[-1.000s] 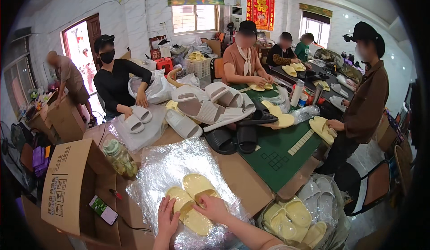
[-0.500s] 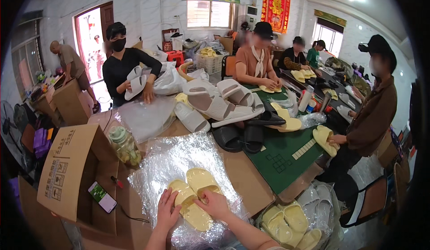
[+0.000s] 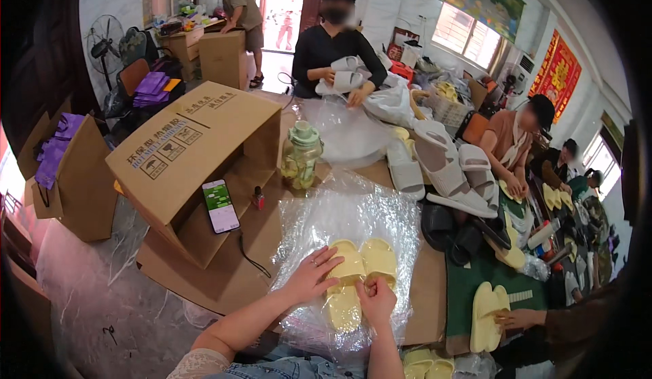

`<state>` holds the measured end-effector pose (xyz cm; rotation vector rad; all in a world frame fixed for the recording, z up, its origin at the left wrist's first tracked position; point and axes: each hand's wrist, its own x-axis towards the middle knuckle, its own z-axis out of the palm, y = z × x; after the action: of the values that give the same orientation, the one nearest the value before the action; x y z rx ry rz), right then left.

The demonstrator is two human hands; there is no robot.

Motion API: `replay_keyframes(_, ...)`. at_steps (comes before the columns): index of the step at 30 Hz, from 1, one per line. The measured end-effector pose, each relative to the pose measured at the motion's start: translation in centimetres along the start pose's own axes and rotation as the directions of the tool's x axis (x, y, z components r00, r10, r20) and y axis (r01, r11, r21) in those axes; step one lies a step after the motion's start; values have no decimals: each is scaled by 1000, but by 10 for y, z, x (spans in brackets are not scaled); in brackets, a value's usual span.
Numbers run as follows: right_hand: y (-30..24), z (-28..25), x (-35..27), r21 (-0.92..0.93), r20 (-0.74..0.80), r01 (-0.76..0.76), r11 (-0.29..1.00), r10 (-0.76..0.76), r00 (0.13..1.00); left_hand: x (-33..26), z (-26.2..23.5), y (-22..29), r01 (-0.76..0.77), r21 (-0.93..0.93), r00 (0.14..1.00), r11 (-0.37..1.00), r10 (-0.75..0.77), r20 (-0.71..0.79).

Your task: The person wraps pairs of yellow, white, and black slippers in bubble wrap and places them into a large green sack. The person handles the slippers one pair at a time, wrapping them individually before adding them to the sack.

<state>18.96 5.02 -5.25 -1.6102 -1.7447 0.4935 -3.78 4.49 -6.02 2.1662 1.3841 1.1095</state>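
Yellow slippers (image 3: 379, 258) on plastic (image 3: 326, 209) | left fingers (image 3: 329, 265) spread | right fingers (image 3: 373, 289) curled, grasp unclear | jar (image 3: 303, 156), carton (image 3: 204, 145) nearby

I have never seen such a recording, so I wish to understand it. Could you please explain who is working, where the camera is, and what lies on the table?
There is no machine: a person works bare-handed. The view comes from a wide fisheye camera worn on the person's head, which bends straight edges. The left hand touches the strap of one of two yellow slippers; the right hand is curled against them, though its grip is unclear. Under them lies shiny clear plastic on brown cardboard. Around are an open carton, a phone, a lidded jar and grey slippers.
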Motion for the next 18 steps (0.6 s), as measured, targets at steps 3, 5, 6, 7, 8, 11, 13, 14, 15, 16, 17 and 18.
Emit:
replay_keyframes(3, -11, -6, 3, -101, 26, 35, 994, -33, 999, 1, 2, -2, -7, -13, 1000, 1000, 7, -13)
replay_keyframes(5, -10, -10, 4, -194, 41, 119, 974, -113, 993, 4, 6, -2, -14, -3, 1000, 1000, 14, 9)
replay_keyframes(6, -6, -13, 5, -217, 91, 83, 973, -64, 994, 10, 6, 6, 10, -21, 999, 1000, -9, 40)
replay_keyframes(7, -4, -9, 7, -241, 137, 43, 970, -10, 991, 9, 13, 3, 0, -3, 999, 1000, 0, 41)
replay_keyframes(8, -6, -6, 12, -252, 183, 4, 968, 44, 982, 9, 11, 3, -1, -18, 999, 1000, 2, 50)
replay_keyframes(11, -9, -3, 13, -291, 217, 68, 954, -4, 976, 4, 11, 1, 19, -58, 997, 998, -15, 70)
replay_keyframes(13, -10, -1, 12, -231, 192, 88, 969, -43, 980, -4, 7, -1, 80, -84, 997, 993, -78, 26)
replay_keyframes(14, -7, 0, 7, -221, 169, 106, 970, -69, 983, -3, 10, 3, 67, -54, 998, 996, -66, 25)
replay_keyframes(15, -12, 2, 8, -200, 164, 144, 969, -112, 980, -4, 8, 2, 71, -10, 997, 997, -71, 8)
replay_keyframes(16, -12, -9, 2, -151, 133, 84, 985, -64, 989, -2, 6, 2, 79, 36, 997, 996, -78, -15)
replay_keyframes(17, -14, -19, -3, -133, 149, 77, 988, -57, 987, 0, 11, 0, 92, -21, 996, 996, -92, -4)
replay_keyframes(18, -11, -33, -11, -134, 161, 58, 989, -36, 986, 1, 15, -4, 96, -57, 995, 994, -95, 8)
